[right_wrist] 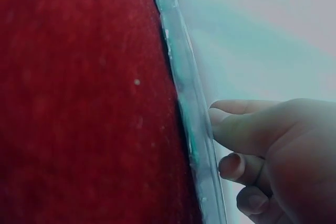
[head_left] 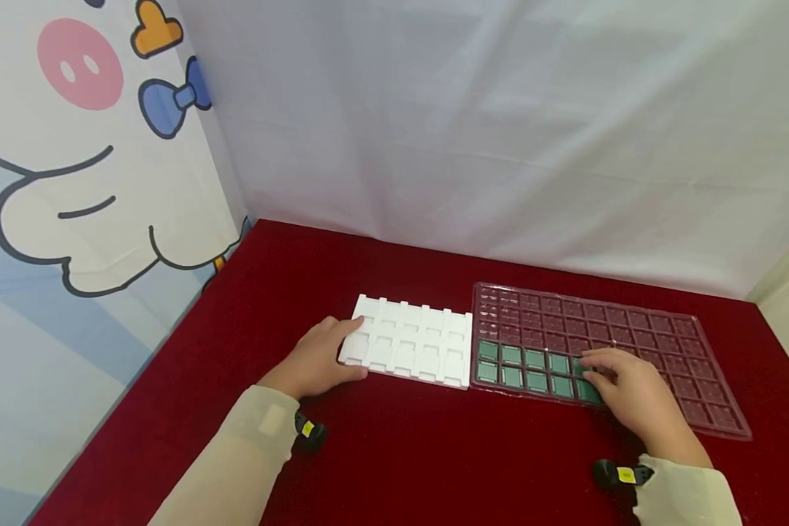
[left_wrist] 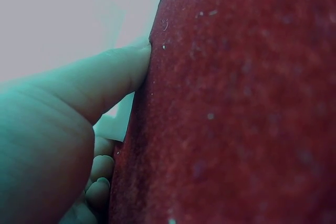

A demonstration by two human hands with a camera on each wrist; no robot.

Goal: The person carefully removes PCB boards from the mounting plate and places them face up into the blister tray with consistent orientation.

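Note:
A white slotted tray [head_left: 408,340] lies flat on the red cloth. My left hand [head_left: 322,358] grips its left end, thumb at the near edge and fingers over the far side; the left wrist view shows the thumb [left_wrist: 121,69] against the tray's edge. To the right lies a clear plastic tray [head_left: 631,321] with square pockets. Green square chips [head_left: 535,369] fill several pockets in its two nearest rows, at the left. My right hand [head_left: 634,391] pinches with thumb and forefinger at a green chip [head_left: 579,367] in the second row, partly hidden by the fingertips.
Red cloth [head_left: 447,453] covers the table. A white curtain [head_left: 500,131] hangs behind it, and a printed cartoon sheet [head_left: 105,175] hangs on the left. The two trays lie side by side, their facing edges almost touching.

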